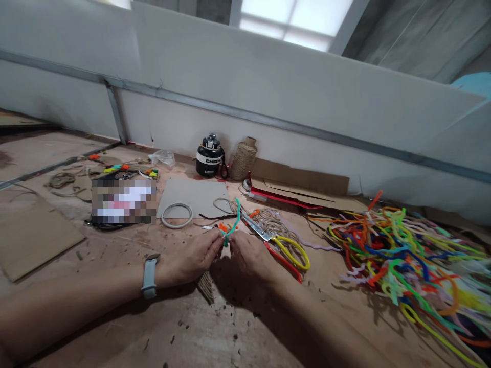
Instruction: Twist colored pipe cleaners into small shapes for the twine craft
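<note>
A teal pipe cleaner (237, 214) stands up between my two hands, its lower part bent at the fingertips. My left hand (199, 254), with a grey-strapped watch on the wrist, pinches it from the left. From the right, my right hand (249, 253) pinches the same piece close by. A twine-wrapped piece (206, 287) shows below my left hand; its upper end is hidden by the fingers. Just beyond the fingertips lies a small orange pipe cleaner piece (222, 227). Scissors (274, 241) with one yellow and one red handle lie open beside my right hand.
A tangled pile of coloured pipe cleaners (399, 255) covers the right side. Loose twine (268, 225) lies behind the scissors. Farther back stand a black bottle (209, 158) and a twine spool (244, 157). A white ring (177, 215) and cardboard (36, 232) lie to the left.
</note>
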`<action>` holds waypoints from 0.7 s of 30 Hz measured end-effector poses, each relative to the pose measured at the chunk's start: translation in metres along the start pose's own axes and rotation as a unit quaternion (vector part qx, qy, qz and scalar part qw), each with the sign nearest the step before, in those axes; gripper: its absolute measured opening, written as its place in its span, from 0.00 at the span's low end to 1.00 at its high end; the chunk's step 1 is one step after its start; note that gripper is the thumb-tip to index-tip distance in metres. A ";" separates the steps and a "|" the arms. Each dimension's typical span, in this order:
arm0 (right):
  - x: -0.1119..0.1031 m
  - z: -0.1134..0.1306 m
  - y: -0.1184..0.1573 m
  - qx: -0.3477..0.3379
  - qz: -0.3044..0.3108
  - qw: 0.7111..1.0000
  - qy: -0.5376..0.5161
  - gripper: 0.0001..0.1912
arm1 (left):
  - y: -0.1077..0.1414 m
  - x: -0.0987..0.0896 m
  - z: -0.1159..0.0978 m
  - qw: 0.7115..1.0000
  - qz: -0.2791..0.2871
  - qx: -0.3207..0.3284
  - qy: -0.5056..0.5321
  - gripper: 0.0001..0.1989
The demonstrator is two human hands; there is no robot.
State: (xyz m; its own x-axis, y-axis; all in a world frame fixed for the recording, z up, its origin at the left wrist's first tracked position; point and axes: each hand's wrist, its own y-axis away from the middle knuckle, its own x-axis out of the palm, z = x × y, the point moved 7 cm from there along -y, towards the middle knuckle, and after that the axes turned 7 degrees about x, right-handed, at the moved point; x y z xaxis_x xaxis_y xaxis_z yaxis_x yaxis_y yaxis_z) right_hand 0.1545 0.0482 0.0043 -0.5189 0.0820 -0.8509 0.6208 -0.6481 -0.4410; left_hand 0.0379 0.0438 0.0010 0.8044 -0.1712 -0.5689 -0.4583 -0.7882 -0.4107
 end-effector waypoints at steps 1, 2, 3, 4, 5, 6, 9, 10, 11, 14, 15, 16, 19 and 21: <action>0.000 -0.001 0.000 -0.001 0.004 1.000 -0.008 0.11 | 0.000 0.000 -0.001 1.000 -0.002 0.002 0.003 0.11; 0.001 -0.002 0.000 -0.002 0.008 1.000 -0.013 0.11 | 0.000 0.000 -0.001 1.000 -0.004 0.003 0.003 0.11; 0.001 -0.003 -0.001 -0.003 0.011 1.000 -0.015 0.11 | 0.000 -0.001 -0.001 1.000 -0.006 0.004 0.002 0.11; 0.001 -0.003 -0.001 -0.006 0.010 1.000 -0.015 0.10 | 0.000 -0.001 0.000 1.000 -0.008 0.003 0.000 0.11; 0.001 -0.002 -0.001 -0.008 0.009 1.000 -0.014 0.10 | 0.000 -0.001 0.000 1.000 -0.010 0.002 -0.001 0.11; 0.002 -0.002 0.000 -0.007 0.008 1.000 -0.014 0.09 | 0.000 -0.002 0.000 1.000 -0.011 0.001 -0.002 0.11; 0.006 -0.001 0.001 0.033 0.007 0.999 -0.015 0.10 | 0.001 -0.002 -0.002 1.000 -0.013 0.000 0.007 0.11; 0.007 0.000 0.002 0.053 0.004 0.998 -0.016 0.11 | 0.002 -0.002 -0.002 1.000 -0.016 0.001 0.012 0.10; 0.008 0.001 0.003 0.070 -0.002 0.997 -0.018 0.11 | 0.002 -0.002 -0.003 1.000 -0.020 0.002 0.016 0.10; 0.007 0.007 0.006 0.085 -0.043 0.995 -0.025 0.10 | 0.004 0.000 -0.003 1.000 -0.024 0.005 0.014 0.10; 0.006 0.009 0.006 0.080 -0.055 0.995 -0.026 0.10 | 0.004 0.001 -0.002 1.000 -0.020 0.005 0.010 0.10; 0.005 0.011 0.007 0.075 -0.064 0.995 -0.025 0.10 | 0.005 0.002 -0.001 1.000 -0.015 0.005 0.007 0.11; 0.004 0.010 0.007 0.073 -0.061 0.995 -0.025 0.10 | 0.005 0.003 0.001 1.000 0.002 0.003 0.019 0.11; 0.004 0.006 0.006 0.093 -0.048 0.994 -0.032 0.11 | 0.005 0.003 0.000 0.999 0.015 0.004 0.038 0.12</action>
State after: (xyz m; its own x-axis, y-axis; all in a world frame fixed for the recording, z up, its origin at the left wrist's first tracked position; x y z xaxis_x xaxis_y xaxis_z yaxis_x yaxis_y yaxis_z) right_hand 0.1523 0.0401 -0.0004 -0.6110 0.1053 -0.7846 0.4503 -0.7689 -0.4539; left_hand 0.0380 0.0396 -0.0022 0.8167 -0.2399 -0.5249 -0.4855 -0.7773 -0.4001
